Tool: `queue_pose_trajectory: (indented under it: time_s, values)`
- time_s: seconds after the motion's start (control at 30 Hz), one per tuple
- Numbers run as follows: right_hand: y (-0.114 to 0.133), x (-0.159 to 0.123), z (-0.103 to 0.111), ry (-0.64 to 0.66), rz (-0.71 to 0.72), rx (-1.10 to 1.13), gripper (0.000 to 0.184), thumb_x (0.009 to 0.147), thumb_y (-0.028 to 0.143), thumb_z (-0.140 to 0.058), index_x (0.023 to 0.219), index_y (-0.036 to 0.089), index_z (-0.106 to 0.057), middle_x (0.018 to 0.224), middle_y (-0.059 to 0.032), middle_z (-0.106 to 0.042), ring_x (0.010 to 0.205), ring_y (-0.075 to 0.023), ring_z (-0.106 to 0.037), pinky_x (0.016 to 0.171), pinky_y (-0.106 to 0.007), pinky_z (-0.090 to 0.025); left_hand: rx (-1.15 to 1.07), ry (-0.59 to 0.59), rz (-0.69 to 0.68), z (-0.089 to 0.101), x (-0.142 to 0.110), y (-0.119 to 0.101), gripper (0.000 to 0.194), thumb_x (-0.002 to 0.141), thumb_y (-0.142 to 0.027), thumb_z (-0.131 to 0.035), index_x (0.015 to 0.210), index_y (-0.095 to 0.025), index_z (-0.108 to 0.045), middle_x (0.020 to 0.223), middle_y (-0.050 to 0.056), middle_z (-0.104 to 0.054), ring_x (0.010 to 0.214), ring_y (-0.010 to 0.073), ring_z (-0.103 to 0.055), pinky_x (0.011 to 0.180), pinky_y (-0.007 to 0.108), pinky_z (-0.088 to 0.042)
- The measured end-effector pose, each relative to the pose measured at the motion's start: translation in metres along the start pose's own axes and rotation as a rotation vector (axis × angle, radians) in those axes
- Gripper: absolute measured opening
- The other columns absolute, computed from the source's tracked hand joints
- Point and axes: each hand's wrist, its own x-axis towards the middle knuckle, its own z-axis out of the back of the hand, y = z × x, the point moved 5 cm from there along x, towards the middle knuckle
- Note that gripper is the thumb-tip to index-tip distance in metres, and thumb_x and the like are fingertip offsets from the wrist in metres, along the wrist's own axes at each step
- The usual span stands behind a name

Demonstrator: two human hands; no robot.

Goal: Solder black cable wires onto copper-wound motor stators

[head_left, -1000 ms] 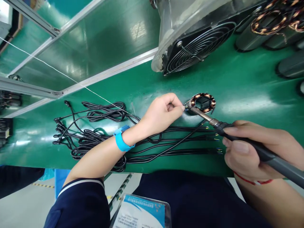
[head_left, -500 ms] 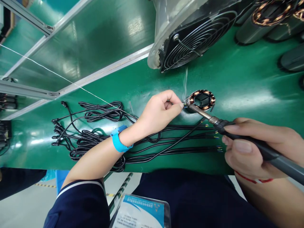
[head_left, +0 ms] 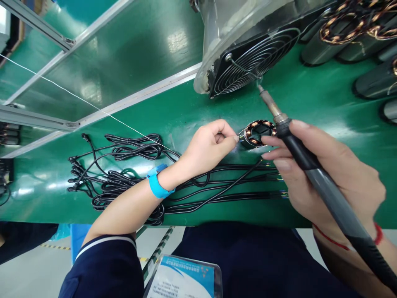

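Note:
My left hand (head_left: 208,147) is pinched shut on a thin solder wire (head_left: 62,89) that runs off to the upper left, its end held against the left rim of a small copper-wound stator (head_left: 257,132) on the green bench. My right hand (head_left: 325,178) grips a soldering iron (head_left: 305,163) by its dark handle. The iron's tip (head_left: 259,88) points up and away, near the fan's wire guard, clear of the stator. The fingertips of my right hand touch the stator's right side.
A bundle of black cables (head_left: 130,178) lies along the front of the green bench (head_left: 325,111). A fan with a wire guard (head_left: 248,62) stands behind the stator. Several wound stators on dark cylinders (head_left: 350,29) sit at the upper right. Aluminium rails (head_left: 130,97) cross at left.
My right hand has lifted the soldering iron's tip off the stator and swung it up toward the fan. Its fingers now reach the stator. The left hand has stayed put.

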Motion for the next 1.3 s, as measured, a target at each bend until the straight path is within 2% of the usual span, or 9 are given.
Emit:
queue_pose_trajectory:
  time_s: [0.13, 0.37, 0.6, 0.7, 0.77, 0.87, 1.03, 1.17, 1.3]
  values:
    - [0.012, 0.011, -0.001, 0.111, 0.005, -0.157, 0.044, 0.095, 0.023, -0.053, 0.138, 0.027, -0.046, 0.106, 0.0018, -0.07, 0.101, -0.0145, -0.065, 0.091, -0.029, -0.052, 0.009, 0.01, 0.029, -0.001, 0.0, -0.001, 0.013, 0.078, -0.01, -0.059, 0.066, -0.015, -0.054, 0.058, -0.004, -0.05, 0.046, 0.0031, -0.037, 0.042, 0.018, -0.026]
    - [0.001, 0.015, -0.021, 0.159, -0.025, -0.174, 0.049, 0.089, 0.023, -0.058, 0.135, 0.026, -0.042, 0.118, -0.0046, -0.065, 0.111, -0.0247, -0.06, 0.09, -0.043, -0.051, 0.006, 0.023, 0.044, -0.001, -0.001, -0.003, 0.014, 0.079, -0.009, -0.057, 0.067, -0.015, -0.053, 0.054, -0.006, -0.047, 0.045, 0.0029, -0.036, 0.042, 0.017, -0.027]
    - [-0.009, 0.012, -0.024, -0.034, -0.037, -0.129, 0.048, 0.087, 0.021, -0.062, 0.131, 0.026, -0.045, 0.095, -0.0002, -0.068, 0.096, -0.0212, -0.063, 0.09, -0.041, -0.048, -0.114, 0.062, 0.156, -0.003, -0.003, -0.006, 0.013, 0.081, -0.009, -0.055, 0.069, -0.015, -0.052, 0.046, -0.01, -0.043, 0.035, 0.001, -0.034, 0.036, 0.014, -0.026]
    - [-0.009, 0.013, -0.03, 0.02, -0.03, -0.148, 0.046, 0.086, 0.022, -0.061, 0.13, 0.024, -0.047, 0.09, -0.0009, -0.068, 0.093, -0.023, -0.062, 0.085, -0.042, -0.048, -0.094, 0.086, 0.183, -0.003, -0.006, -0.007, 0.012, 0.084, -0.01, -0.051, 0.074, -0.014, -0.055, 0.046, -0.009, -0.045, 0.032, 0.0018, -0.036, 0.033, 0.014, -0.027]
    - [-0.008, 0.013, -0.032, 0.04, -0.027, -0.13, 0.045, 0.087, 0.021, -0.059, 0.13, 0.023, -0.047, 0.088, -0.0007, -0.067, 0.093, -0.0227, -0.062, 0.086, -0.044, -0.048, -0.047, 0.071, 0.078, -0.001, -0.008, -0.01, 0.01, 0.085, -0.011, -0.052, 0.076, -0.013, -0.057, 0.061, -0.003, -0.057, 0.038, 0.0022, -0.044, 0.034, 0.015, -0.032]
    - [-0.007, 0.014, -0.031, 0.004, -0.045, -0.034, 0.045, 0.087, 0.021, -0.06, 0.13, 0.026, -0.046, 0.086, 0.0015, -0.067, 0.09, -0.0202, -0.064, 0.09, -0.043, -0.049, 0.148, -0.005, -0.267, 0.003, -0.011, -0.018, 0.01, 0.085, -0.014, -0.056, 0.079, -0.012, -0.063, 0.099, 0.007, -0.065, 0.064, 0.007, -0.062, 0.05, 0.018, -0.049]
    - [-0.006, 0.015, -0.029, -0.042, -0.048, 0.046, 0.046, 0.087, 0.021, -0.06, 0.13, 0.03, -0.045, 0.085, 0.003, -0.065, 0.088, -0.0173, -0.064, 0.087, -0.037, -0.052, 0.599, -0.085, -0.732, -0.003, -0.024, -0.025, 0.014, 0.091, -0.017, -0.054, 0.093, -0.017, -0.067, 0.114, 0.009, -0.064, 0.106, 0.0157, -0.062, 0.089, 0.03, -0.054]
    - [-0.008, 0.017, -0.029, -0.045, -0.008, 0.063, 0.045, 0.087, 0.021, -0.06, 0.129, 0.028, -0.046, 0.08, 0.0027, -0.063, 0.085, -0.0172, -0.063, 0.089, -0.038, -0.051, 0.717, -0.091, -0.805, -0.007, -0.029, -0.026, 0.016, 0.092, -0.019, -0.051, 0.104, -0.015, -0.061, 0.118, 0.011, -0.061, 0.107, 0.0163, -0.06, 0.088, 0.03, -0.053]
    - [-0.014, 0.016, -0.027, 0.017, -0.023, 0.057, 0.048, 0.086, 0.021, -0.06, 0.131, 0.03, -0.044, 0.085, 0.0025, -0.065, 0.088, -0.0197, -0.064, 0.091, -0.043, -0.049, 0.72, -0.111, -0.757, -0.005, -0.027, -0.028, 0.009, 0.089, -0.012, -0.052, 0.087, -0.016, -0.06, 0.1, 0.008, -0.062, 0.095, 0.015, -0.059, 0.084, 0.03, -0.051]
